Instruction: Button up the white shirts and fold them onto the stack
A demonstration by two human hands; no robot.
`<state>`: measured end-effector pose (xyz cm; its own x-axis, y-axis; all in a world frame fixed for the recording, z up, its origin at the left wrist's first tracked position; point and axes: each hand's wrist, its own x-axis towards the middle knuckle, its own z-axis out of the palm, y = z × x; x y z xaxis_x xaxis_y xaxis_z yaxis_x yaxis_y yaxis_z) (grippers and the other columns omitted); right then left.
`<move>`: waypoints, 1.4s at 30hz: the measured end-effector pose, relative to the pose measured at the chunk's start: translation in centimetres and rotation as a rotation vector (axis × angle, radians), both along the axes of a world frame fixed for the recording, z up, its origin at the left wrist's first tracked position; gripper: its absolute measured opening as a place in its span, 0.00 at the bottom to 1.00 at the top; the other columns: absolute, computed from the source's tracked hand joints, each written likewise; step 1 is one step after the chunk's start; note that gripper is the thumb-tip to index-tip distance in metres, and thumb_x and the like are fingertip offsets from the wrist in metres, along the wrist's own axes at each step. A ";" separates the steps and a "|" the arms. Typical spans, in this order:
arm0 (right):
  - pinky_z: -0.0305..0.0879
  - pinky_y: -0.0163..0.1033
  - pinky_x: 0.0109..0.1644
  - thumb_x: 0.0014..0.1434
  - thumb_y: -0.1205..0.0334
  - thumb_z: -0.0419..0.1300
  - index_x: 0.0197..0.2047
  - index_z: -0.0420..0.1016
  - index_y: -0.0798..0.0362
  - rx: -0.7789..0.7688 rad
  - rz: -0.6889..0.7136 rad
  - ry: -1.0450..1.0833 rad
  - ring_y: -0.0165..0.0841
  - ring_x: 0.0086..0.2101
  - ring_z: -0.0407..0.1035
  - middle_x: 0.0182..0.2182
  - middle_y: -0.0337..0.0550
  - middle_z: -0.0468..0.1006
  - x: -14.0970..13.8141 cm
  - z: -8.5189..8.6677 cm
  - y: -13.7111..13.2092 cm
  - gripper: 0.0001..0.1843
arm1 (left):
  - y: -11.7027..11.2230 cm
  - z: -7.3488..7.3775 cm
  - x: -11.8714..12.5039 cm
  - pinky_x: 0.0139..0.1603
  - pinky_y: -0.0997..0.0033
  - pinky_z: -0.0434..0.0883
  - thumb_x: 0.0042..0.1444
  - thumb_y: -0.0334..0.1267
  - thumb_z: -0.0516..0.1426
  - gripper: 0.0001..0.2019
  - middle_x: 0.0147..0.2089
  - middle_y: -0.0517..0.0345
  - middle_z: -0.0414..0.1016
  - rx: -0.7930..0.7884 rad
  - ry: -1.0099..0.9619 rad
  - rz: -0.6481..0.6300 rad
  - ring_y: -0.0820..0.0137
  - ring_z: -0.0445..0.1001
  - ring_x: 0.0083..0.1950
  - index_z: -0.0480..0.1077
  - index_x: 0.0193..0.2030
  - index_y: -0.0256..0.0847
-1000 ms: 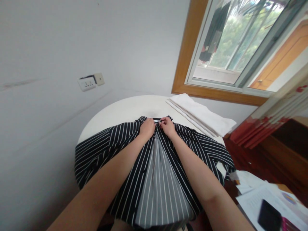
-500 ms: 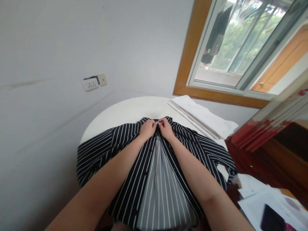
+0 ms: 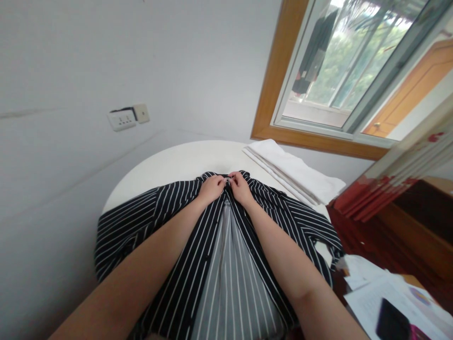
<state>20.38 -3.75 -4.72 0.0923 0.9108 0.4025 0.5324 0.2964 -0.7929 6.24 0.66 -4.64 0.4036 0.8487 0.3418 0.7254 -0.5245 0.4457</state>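
Note:
A black shirt with white stripes [image 3: 177,264] lies spread over a round white table [image 3: 159,163], its collar toward the far side. Its front hangs apart below the neck, showing the greyer inside of the back. My left hand [image 3: 212,187] pinches the left front edge just under the collar. Close beside it, my right hand [image 3: 240,189] has its fingers closed on the right front edge at the same height. The fingertips nearly meet; whether a button is between them is too small to tell. Both sleeves stretch out to the sides.
A folded white cloth [image 3: 293,170] lies at the table's far right. Papers [image 3: 371,293] and a dark phone [image 3: 392,321] are at lower right. Behind the table stand a wall with a socket [image 3: 122,119] and a wood-framed window [image 3: 276,132]; a red and cream curtain [image 3: 382,189] hangs at right.
The view has shifted slightly, so the shirt and table appear a little further left. Both hands stay closed at the collar, with only small finger movement.

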 end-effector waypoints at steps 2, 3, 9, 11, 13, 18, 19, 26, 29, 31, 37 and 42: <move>0.63 0.36 0.45 0.60 0.67 0.49 0.46 0.66 0.51 0.001 0.004 -0.003 0.32 0.33 0.67 0.30 0.35 0.70 0.1 -0.1 0.1 0.12 | 0.0 0.0 0.0 0.48 0.66 0.68 0.65 0.40 0.47 0.16 0.39 0.53 0.77 -0.013 -0.012 0.008 0.63 0.74 0.44 0.73 0.32 0.41; 0.63 0.36 0.44 0.60 0.67 0.49 0.46 0.67 0.51 0.000 0.003 -0.005 0.32 0.33 0.66 0.30 0.35 0.70 0.1 -0.1 0.1 0.12 | 0.0 0.0 0.1 0.47 0.67 0.68 0.65 0.40 0.48 0.16 0.39 0.53 0.77 -0.020 -0.016 0.013 0.64 0.74 0.44 0.73 0.32 0.41; 0.64 0.36 0.44 0.59 0.66 0.51 0.45 0.67 0.51 0.009 -0.006 0.001 0.32 0.33 0.68 0.30 0.35 0.72 0.1 0.0 -0.1 0.11 | 0.1 0.1 0.1 0.44 0.68 0.67 0.64 0.42 0.48 0.17 0.37 0.53 0.78 -0.042 -0.043 0.009 0.64 0.74 0.41 0.75 0.31 0.41; 0.64 0.37 0.43 0.59 0.66 0.52 0.45 0.67 0.50 0.009 -0.010 0.015 0.32 0.32 0.69 0.29 0.34 0.72 0.2 -0.1 0.0 0.10 | 0.2 0.1 0.0 0.44 0.68 0.67 0.64 0.42 0.49 0.17 0.37 0.54 0.79 -0.043 -0.034 -0.002 0.65 0.74 0.40 0.75 0.31 0.41; 0.65 0.37 0.42 0.60 0.65 0.52 0.44 0.67 0.49 0.009 -0.017 0.049 0.31 0.31 0.69 0.28 0.34 0.72 0.2 -0.4 0.2 0.09 | 0.1 0.3 -0.1 0.43 0.69 0.66 0.64 0.44 0.49 0.17 0.37 0.55 0.79 -0.048 -0.021 0.001 0.65 0.74 0.40 0.76 0.32 0.42; 0.70 0.38 0.41 0.61 0.65 0.49 0.42 0.62 0.48 -0.071 0.043 0.329 0.29 0.28 0.72 0.25 0.31 0.72 0.7 -1.3 1.1 0.06 | -0.3 0.5 -0.3 0.41 0.69 0.65 0.65 0.45 0.48 0.19 0.37 0.54 0.80 -0.045 0.000 0.040 0.65 0.75 0.40 0.76 0.33 0.41; 0.70 0.38 0.41 0.60 0.66 0.51 0.43 0.61 0.48 -0.089 0.063 0.363 0.29 0.27 0.73 0.24 0.30 0.72 0.9 -1.5 1.3 0.07 | -0.3 0.5 -0.2 0.41 0.69 0.65 0.66 0.45 0.48 0.19 0.38 0.54 0.80 -0.040 0.012 0.046 0.64 0.75 0.41 0.76 0.33 0.41; 0.69 0.38 0.41 0.51 0.68 0.59 0.40 0.62 0.48 -0.135 0.129 0.269 0.30 0.30 0.74 0.27 0.31 0.77 1.6 -1.7 1.2 0.13 | -0.5 0.4 -0.2 0.49 0.65 0.66 0.67 0.43 0.45 0.18 0.46 0.53 0.80 -0.010 0.130 0.071 0.61 0.74 0.49 0.75 0.39 0.43; 0.68 0.38 0.42 0.50 0.68 0.59 0.35 0.65 0.50 -0.127 0.113 0.220 0.30 0.29 0.73 0.25 0.31 0.76 1.4 -1.6 1.1 0.09 | -0.4 0.4 -0.2 0.51 0.65 0.66 0.67 0.43 0.45 0.18 0.47 0.53 0.79 -0.026 0.154 0.057 0.61 0.74 0.51 0.75 0.39 0.43; 0.68 0.37 0.41 0.50 0.69 0.59 0.33 0.67 0.50 -0.112 0.093 0.196 0.30 0.29 0.71 0.25 0.32 0.75 1.2 -1.5 1.0 0.06 | -0.3 0.5 -0.2 0.51 0.64 0.67 0.68 0.43 0.44 0.18 0.48 0.54 0.79 -0.040 0.168 0.060 0.61 0.74 0.51 0.75 0.39 0.43; 0.67 0.37 0.43 0.55 0.67 0.59 0.33 0.76 0.52 -0.069 0.006 0.032 0.31 0.32 0.72 0.30 0.38 0.79 0.7 -0.6 0.3 0.04 | -0.7 0.6 -0.1 0.50 0.62 0.67 0.68 0.42 0.44 0.18 0.49 0.52 0.79 -0.026 0.186 0.071 0.59 0.73 0.52 0.74 0.41 0.43; 0.64 0.36 0.42 0.62 0.61 0.57 0.30 0.77 0.52 -0.009 -0.044 -0.135 0.32 0.33 0.70 0.29 0.39 0.78 0.5 0.1 -0.3 0.10 | -0.9 0.5 0.0 0.50 0.60 0.68 0.67 0.41 0.44 0.18 0.48 0.49 0.79 0.019 0.203 0.112 0.57 0.74 0.51 0.74 0.40 0.41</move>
